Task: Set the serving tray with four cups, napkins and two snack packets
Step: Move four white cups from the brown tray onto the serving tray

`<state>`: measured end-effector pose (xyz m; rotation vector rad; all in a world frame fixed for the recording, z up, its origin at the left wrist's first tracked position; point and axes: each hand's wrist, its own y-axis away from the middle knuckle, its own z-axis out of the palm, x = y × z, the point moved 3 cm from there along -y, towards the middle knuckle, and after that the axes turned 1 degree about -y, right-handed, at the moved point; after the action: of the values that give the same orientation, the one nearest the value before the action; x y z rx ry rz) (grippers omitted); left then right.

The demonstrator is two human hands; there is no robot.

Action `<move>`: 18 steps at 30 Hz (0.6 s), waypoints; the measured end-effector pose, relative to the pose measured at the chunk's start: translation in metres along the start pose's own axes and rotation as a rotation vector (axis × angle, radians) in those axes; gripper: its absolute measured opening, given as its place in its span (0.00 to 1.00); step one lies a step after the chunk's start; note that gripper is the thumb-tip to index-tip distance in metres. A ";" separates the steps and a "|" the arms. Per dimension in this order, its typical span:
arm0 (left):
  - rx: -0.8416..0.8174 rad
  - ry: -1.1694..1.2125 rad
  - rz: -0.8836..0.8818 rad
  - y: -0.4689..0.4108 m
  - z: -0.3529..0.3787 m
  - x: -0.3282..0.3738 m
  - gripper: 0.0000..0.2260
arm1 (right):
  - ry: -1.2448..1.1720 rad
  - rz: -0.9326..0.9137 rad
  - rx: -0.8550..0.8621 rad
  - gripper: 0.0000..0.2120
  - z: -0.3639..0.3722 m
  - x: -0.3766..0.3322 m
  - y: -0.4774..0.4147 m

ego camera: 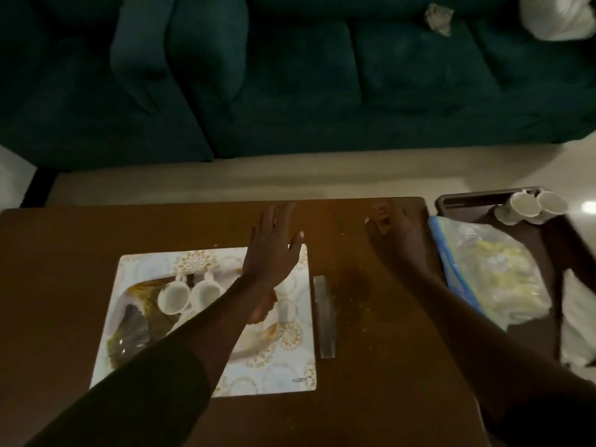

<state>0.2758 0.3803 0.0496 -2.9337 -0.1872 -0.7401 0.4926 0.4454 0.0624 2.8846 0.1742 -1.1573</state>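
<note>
Your left hand [274, 246] and right hand [392, 233] are hovering near the table's [64, 253] far edge, fingers spread, holding nothing.

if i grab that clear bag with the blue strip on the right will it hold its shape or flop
The clear bag will probably flop: its film looks thin and crumpled, bulging over loose yellowish contents. Those contents may shift as it lifts. It overhangs the dark tray, so supporting it from below seems wise.
</note>
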 end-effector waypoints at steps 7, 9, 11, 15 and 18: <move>-0.084 0.065 0.061 -0.055 0.078 0.139 0.23 | -0.016 -0.028 0.159 0.12 -0.110 0.098 -0.019; -0.097 0.128 0.095 -0.070 0.104 0.184 0.23 | -0.010 -0.005 0.226 0.11 -0.147 0.127 -0.031; -0.118 0.171 0.151 -0.081 0.127 0.225 0.22 | 0.015 0.075 0.278 0.11 -0.177 0.160 -0.038; -0.154 0.242 0.222 -0.096 0.172 0.290 0.22 | 0.068 0.186 0.263 0.13 -0.216 0.235 -0.036; -0.216 0.205 0.193 -0.108 0.209 0.319 0.24 | 0.136 0.295 0.180 0.16 -0.228 0.288 -0.037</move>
<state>0.6363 0.5449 0.0273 -2.9853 0.2031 -1.0817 0.8518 0.5244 0.0289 3.0048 -0.3596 -0.9714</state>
